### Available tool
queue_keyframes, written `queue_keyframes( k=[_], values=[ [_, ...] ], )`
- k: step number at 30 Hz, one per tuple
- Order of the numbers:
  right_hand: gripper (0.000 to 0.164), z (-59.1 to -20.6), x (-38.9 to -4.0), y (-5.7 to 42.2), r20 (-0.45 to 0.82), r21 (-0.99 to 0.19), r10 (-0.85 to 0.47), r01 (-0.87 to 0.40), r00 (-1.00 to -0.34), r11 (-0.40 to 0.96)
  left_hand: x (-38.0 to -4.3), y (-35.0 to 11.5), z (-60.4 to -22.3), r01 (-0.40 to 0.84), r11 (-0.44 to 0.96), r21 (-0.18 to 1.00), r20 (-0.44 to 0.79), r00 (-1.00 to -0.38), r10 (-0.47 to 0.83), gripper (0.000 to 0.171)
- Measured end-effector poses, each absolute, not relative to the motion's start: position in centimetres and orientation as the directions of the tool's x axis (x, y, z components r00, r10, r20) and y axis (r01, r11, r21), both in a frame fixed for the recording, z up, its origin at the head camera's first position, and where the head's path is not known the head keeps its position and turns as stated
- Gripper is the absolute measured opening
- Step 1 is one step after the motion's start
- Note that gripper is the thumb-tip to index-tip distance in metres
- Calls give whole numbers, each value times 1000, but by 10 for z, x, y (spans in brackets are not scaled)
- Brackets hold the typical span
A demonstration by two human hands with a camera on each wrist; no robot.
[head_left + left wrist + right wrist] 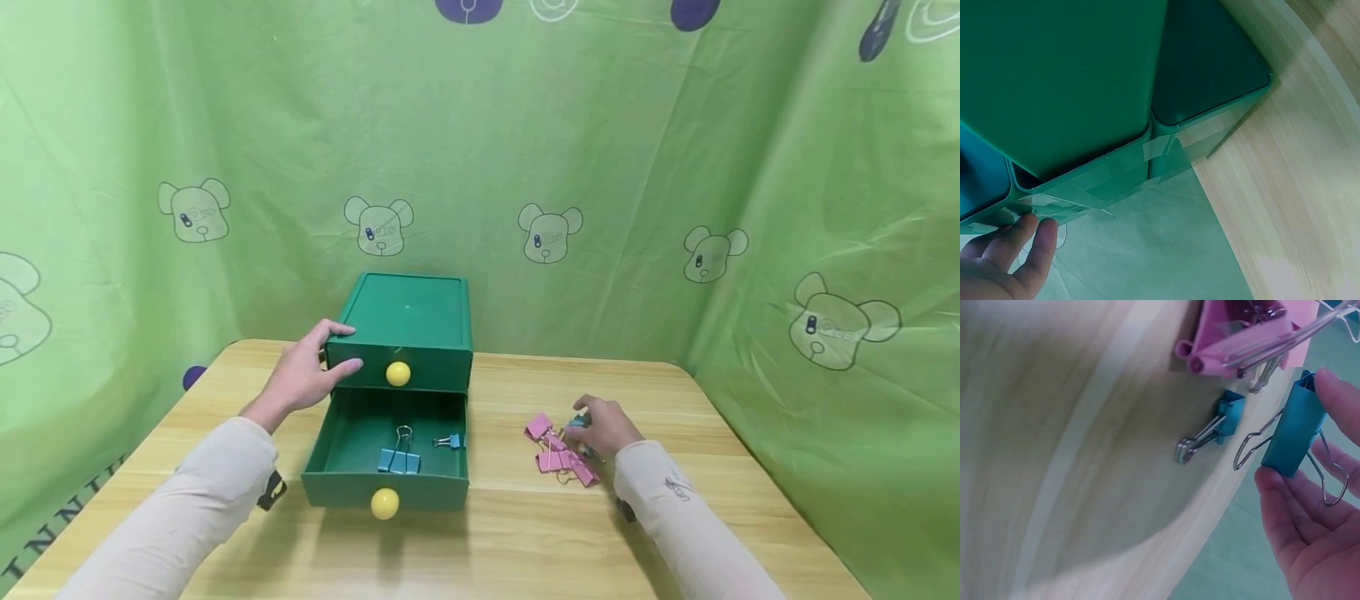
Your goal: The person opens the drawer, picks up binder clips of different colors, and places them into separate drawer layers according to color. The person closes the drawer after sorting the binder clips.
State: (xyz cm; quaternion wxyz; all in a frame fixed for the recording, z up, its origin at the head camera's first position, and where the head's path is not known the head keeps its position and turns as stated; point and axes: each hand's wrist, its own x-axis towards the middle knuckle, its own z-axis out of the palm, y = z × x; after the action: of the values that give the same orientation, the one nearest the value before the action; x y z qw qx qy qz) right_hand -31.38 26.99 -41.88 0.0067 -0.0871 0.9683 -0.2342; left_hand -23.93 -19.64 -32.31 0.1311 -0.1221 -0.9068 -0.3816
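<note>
In the head view a small green drawer cabinet [411, 308] stands on the table, its lower drawer [386, 492] pulled out. My left hand [303, 371] rests against the cabinet's upper left corner, index finger over the top edge and thumb across the front. In the drawer lie a larger blue binder clip [399, 461] and a smaller blue binder clip [450, 441]. My right hand [609, 427] pinches a blue binder clip [1295, 428] between thumb and fingertips, over the table. Close to it are pink binder clips [1241, 337] and a small blue binder clip [1230, 417].
The upper drawer is closed, with a yellow knob [397, 373]; another yellow knob [385, 503] is on the lower one. The pink clips are heaped right of the cabinet on the wooden table [517, 533]. A green curtain [465, 125] hangs behind and at both sides.
</note>
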Motion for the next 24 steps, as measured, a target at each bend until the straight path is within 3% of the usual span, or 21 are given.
queue_keyframes(
  k=[24],
  values=[
    [61, -391, -304, 242, 131, -466, -209, -246, -969, 850, -238, -195, -323, 314, 674, 669, 324, -939, 117, 51]
  ],
)
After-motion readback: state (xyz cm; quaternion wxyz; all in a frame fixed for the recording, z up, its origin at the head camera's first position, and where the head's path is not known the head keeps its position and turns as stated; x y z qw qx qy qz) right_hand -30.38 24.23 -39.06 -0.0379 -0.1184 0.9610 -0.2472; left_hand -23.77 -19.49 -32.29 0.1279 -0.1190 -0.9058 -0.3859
